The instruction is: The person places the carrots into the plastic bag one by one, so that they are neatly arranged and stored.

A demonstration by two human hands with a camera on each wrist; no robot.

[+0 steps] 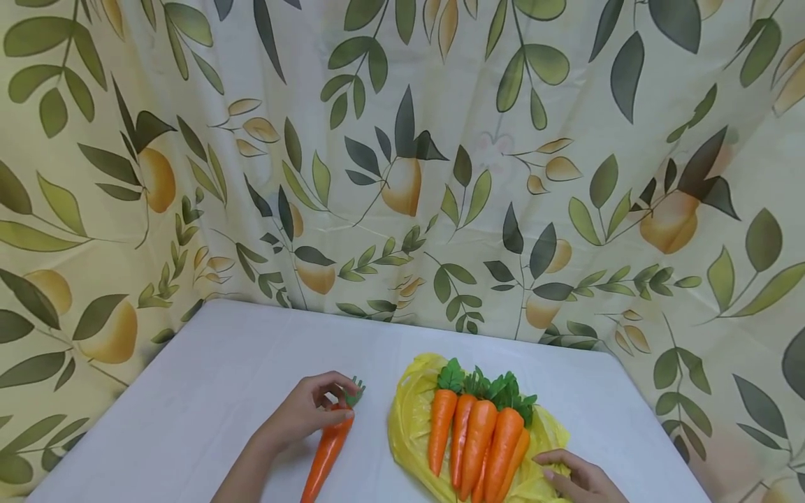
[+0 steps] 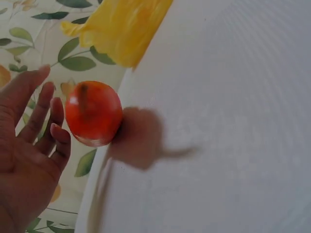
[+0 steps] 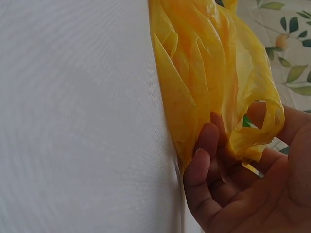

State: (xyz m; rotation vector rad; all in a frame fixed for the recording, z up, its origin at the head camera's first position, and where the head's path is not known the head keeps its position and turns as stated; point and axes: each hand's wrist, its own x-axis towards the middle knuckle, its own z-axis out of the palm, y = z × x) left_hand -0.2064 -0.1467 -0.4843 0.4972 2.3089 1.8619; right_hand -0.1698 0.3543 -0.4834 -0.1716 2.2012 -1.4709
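A single carrot (image 1: 328, 454) with a short green top lies on the white table (image 1: 365, 363). My left hand (image 1: 305, 412) is over its top end, fingertips right at the stem. In the left wrist view the carrot's rounded end (image 2: 94, 114) appears beside the extended fingers of that hand (image 2: 31, 141). To the right, several carrots (image 1: 480, 440) with leafy tops lie side by side on a spread yellow plastic bag (image 1: 409, 419). My right hand (image 1: 578, 478) is at the bag's right edge. In the right wrist view its curled fingers (image 3: 199, 170) grip the bag's gathered plastic (image 3: 189, 87).
A curtain (image 1: 440, 175) printed with leaves and fruit hangs behind the table and along its sides. The table's back edge runs just in front of the curtain. A gap of table surface separates the single carrot from the yellow bag.
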